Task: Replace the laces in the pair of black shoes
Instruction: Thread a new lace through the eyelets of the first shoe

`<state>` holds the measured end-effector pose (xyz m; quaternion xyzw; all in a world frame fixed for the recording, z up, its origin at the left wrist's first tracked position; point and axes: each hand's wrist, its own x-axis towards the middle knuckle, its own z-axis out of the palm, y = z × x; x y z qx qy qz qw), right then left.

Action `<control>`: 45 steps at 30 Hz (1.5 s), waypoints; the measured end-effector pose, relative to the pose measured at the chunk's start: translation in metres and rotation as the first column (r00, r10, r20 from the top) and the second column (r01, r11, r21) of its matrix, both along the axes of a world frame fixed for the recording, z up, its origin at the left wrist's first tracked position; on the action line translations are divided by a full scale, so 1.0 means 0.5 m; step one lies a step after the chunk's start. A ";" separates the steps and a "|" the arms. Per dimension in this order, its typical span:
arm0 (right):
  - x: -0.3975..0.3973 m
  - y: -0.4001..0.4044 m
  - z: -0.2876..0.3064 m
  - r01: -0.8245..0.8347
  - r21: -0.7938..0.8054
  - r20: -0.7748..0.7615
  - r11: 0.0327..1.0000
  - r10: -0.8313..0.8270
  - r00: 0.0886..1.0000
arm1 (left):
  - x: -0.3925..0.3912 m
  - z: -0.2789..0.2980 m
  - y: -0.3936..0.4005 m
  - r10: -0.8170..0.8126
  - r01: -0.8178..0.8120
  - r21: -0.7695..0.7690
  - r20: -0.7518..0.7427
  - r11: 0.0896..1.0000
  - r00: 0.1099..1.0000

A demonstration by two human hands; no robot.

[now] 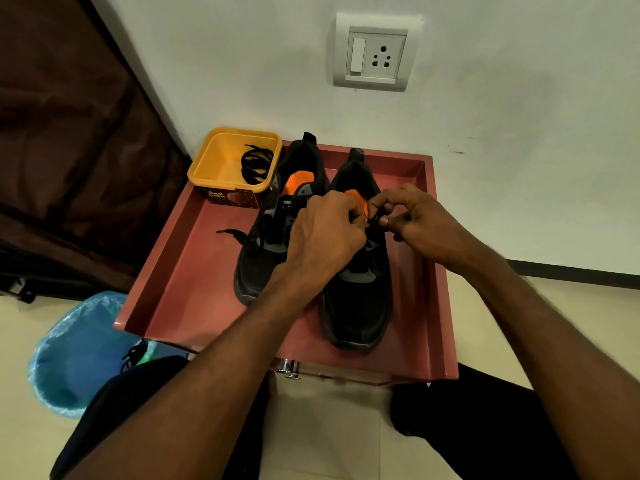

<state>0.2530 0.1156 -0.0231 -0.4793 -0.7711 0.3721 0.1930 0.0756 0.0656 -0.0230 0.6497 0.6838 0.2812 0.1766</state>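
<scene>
I see two black shoes standing side by side, toes toward me, inside a shallow pink tray (180, 271) that rests on the floor against a white wall. The right shoe (360, 306) sits nearer to me; the left shoe (256, 268) sits further back and just beside it, with a loose lace end (230, 233) trailing onto the tray floor. Both hands work at the top of the right shoe's lacing, near its orange insole. The left hand (325, 233) has its fingers curled and pinched on the black lace (375, 216); the right hand (412, 220) has its thumb and forefinger pinched on the same lace from the opposite side. I cannot tell whether the lace is knotted or only threaded, since the fingers cover it. At the tray's far left corner stands a yellow tub (214, 161) holding a coiled bundle of black laces (256, 164). A blue-lined bin (79, 351) stands left of the tray, with a black lace (133, 356) draped at its rim. A switch and socket plate (375, 53) is mounted on the wall above.
</scene>
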 end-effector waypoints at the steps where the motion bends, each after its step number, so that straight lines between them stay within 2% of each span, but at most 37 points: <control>1: -0.002 -0.001 0.000 0.000 -0.014 -0.009 1.000 0.000 1.000 | 0.001 0.000 0.000 -0.002 0.002 -0.004 -0.001 1.000 1.000; 7: -0.010 -0.008 -0.009 0.048 -0.071 -0.093 0.996 -0.055 0.994 | 0.001 -0.004 0.002 0.026 -0.025 -0.023 0.053 0.999 0.998; 10: -0.012 -0.012 -0.011 0.080 -0.059 -0.136 0.995 -0.088 0.987 | 0.002 -0.007 0.007 0.060 -0.052 -0.063 0.142 0.997 0.988; 15: -0.020 -0.018 -0.015 0.153 -0.005 -0.177 0.988 -0.152 0.972 | -0.001 -0.001 0.008 0.031 -0.015 -0.116 0.138 0.993 0.990; 20: -0.028 -0.028 -0.012 0.195 -0.015 -0.212 0.981 -0.193 0.958 | -0.002 0.009 -0.007 -0.046 0.038 -0.109 -0.071 0.993 0.996; 26: -0.004 -0.029 0.023 0.244 -0.174 -0.145 0.954 -0.269 0.952 | -0.003 0.001 -0.011 -0.084 0.080 -0.027 -0.141 0.996 0.986; 31: -0.002 -0.042 0.021 0.247 -0.110 -0.058 0.963 -0.254 0.965 | 0.007 -0.006 -0.019 0.015 0.026 0.104 -0.372 0.994 0.928; 34: -0.005 -0.042 0.023 0.238 -0.073 -0.030 0.969 -0.241 0.970 | 0.009 -0.008 -0.020 -0.003 0.048 0.115 -0.366 0.992 0.931; 37: 0.001 -0.037 0.030 0.224 -0.084 -0.015 0.971 -0.226 0.974 | -0.007 -0.012 -0.003 -0.133 0.131 -0.025 -0.254 0.991 0.958; 39: 0.017 -0.027 0.043 0.329 -0.093 -0.097 0.940 -0.337 0.936 | -0.022 -0.017 0.005 -0.191 0.189 -0.033 -0.134 0.982 0.972; 40: 0.028 -0.019 0.049 0.428 -0.111 -0.179 0.897 -0.442 0.879 | -0.028 -0.017 0.007 -0.195 0.194 -0.015 -0.108 0.981 0.975; 42: 0.049 -0.007 0.056 0.631 -0.128 -0.328 0.765 -0.633 0.702 | -0.034 -0.012 0.006 -0.197 0.197 -0.013 -0.140 0.980 0.970; 43: 0.056 -0.003 0.054 0.701 -0.049 -0.332 0.712 -0.673 0.661 | -0.034 -0.008 0.004 -0.194 0.192 -0.024 -0.175 0.981 0.965; 44: 0.059 -0.004 0.050 0.717 0.072 -0.294 0.693 -0.672 0.679 | -0.033 -0.002 0.001 -0.183 0.181 -0.026 -0.204 0.983 0.962; 45: 0.056 -0.008 0.047 0.673 0.177 -0.244 0.718 -0.630 0.737 | -0.033 0.000 -0.001 -0.173 0.172 -0.022 -0.215 0.985 0.961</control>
